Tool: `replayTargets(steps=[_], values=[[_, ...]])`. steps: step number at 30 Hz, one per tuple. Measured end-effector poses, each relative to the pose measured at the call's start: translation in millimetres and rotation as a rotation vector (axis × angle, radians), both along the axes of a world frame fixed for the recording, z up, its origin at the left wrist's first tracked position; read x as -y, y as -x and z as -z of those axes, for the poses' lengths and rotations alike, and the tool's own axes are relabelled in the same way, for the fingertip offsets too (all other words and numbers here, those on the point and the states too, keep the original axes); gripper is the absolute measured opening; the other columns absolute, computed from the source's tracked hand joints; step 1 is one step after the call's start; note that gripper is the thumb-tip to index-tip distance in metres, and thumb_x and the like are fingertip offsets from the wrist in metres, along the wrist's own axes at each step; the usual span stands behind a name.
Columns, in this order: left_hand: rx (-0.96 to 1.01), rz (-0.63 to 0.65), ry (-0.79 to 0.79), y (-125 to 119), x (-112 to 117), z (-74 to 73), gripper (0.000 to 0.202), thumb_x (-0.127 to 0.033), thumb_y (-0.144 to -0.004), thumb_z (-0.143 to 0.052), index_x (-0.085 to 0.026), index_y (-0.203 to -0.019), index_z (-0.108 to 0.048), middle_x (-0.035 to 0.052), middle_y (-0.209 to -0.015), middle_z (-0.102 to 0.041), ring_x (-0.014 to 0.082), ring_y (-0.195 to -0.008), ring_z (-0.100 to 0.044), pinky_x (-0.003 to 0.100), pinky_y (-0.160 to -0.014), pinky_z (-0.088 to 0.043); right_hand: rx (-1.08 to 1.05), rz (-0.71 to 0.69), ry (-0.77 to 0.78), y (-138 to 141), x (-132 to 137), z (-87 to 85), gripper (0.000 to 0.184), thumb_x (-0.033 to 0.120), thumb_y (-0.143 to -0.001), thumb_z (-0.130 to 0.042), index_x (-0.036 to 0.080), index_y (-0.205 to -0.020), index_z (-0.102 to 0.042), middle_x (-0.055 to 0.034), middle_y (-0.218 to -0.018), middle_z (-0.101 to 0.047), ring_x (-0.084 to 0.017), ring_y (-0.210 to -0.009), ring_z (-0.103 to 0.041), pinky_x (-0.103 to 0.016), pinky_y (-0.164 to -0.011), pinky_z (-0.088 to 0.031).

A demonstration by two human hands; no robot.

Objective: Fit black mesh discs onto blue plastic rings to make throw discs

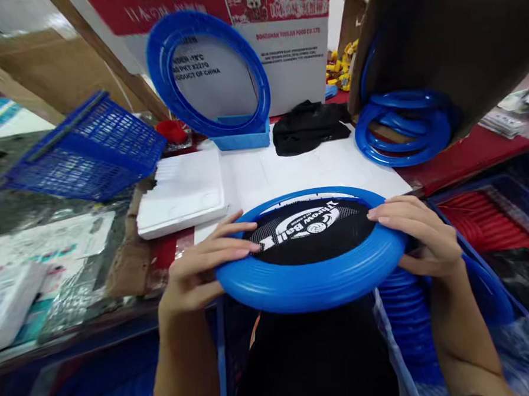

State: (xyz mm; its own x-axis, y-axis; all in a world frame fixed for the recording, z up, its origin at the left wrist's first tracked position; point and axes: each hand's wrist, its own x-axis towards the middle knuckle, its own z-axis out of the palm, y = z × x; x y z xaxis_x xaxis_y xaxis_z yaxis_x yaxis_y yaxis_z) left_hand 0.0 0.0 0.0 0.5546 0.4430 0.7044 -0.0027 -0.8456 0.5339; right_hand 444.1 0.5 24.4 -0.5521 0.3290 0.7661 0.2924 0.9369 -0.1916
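Both my hands hold a blue plastic ring [313,284] with a black printed mesh [315,234] stretched across it, just above the table's near edge. My left hand [201,266] grips the ring's left side, with its fingers reaching over the rim onto the mesh. On the right side, my right hand [419,237] curls over the rim, fingertips pressing the mesh edge. White lettering shows on the mesh.
An empty blue ring [209,71] stands upright in a blue holder at the back. Black mesh pieces [309,127] lie beside it. More blue rings [402,126] spill from a cardboard box [451,46]. A blue basket [89,151] and a white foam block [182,193] sit at left.
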Motion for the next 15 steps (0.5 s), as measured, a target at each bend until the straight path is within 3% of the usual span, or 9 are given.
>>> replayTargets(steps=[4,6,9,12,15], values=[[-0.115,-0.303,0.014,-24,12,-21.4,0.052,-0.032,-0.095,-0.079,-0.023,-0.146,-0.068,0.0132,-0.137,-0.077,0.0375,-0.14,-0.066,0.069,-0.127,-0.043,-0.02,0.088,-0.058,15,4,-4.8,0.058,0.03,-0.099,-0.075,0.015,-0.153,-0.061,-0.0182,-0.128,-0.079,-0.035,-0.117,-0.077,-0.056,-0.1,-0.061],[-0.196,-0.471,-0.128,-46,25,-39.2,0.055,-0.026,-0.093,-0.078,-0.025,-0.147,-0.066,0.011,-0.134,-0.078,0.0345,-0.134,-0.07,0.063,-0.121,-0.052,-0.025,0.138,-0.093,24,7,-12.7,0.054,0.032,-0.1,-0.074,0.016,-0.151,-0.063,-0.0164,-0.124,-0.08,-0.034,-0.113,-0.077,-0.053,-0.096,-0.061],[-0.259,-0.61,-0.358,-85,49,-66.2,0.054,-0.021,-0.092,-0.081,-0.019,-0.145,-0.067,0.0123,-0.128,-0.08,0.0326,-0.125,-0.075,0.053,-0.111,-0.059,0.031,0.18,-0.132,38,14,-27.5,0.046,0.036,-0.102,-0.073,0.019,-0.144,-0.066,-0.0138,-0.119,-0.08,-0.033,-0.109,-0.077,-0.05,-0.092,-0.061],[-0.339,-0.65,-0.441,-112,63,-80.8,0.048,-0.03,-0.095,-0.083,-0.017,-0.14,-0.07,0.0135,-0.125,-0.08,0.0329,-0.118,-0.077,0.049,-0.105,-0.061,0.133,0.19,-0.139,53,22,-38.3,0.04,0.038,-0.102,-0.073,0.02,-0.138,-0.069,-0.0122,-0.117,-0.08,-0.031,-0.107,-0.077,-0.049,-0.092,-0.06],[-0.318,-0.602,-0.44,-115,53,-78.7,0.042,-0.037,-0.097,-0.082,-0.02,-0.135,-0.072,0.0109,-0.118,-0.081,0.0298,-0.107,-0.079,0.044,-0.095,-0.063,0.159,0.194,-0.141,61,23,-42.7,0.041,0.038,-0.1,-0.078,0.02,-0.136,-0.07,-0.011,-0.115,-0.081,-0.03,-0.106,-0.077,-0.047,-0.092,-0.06]])
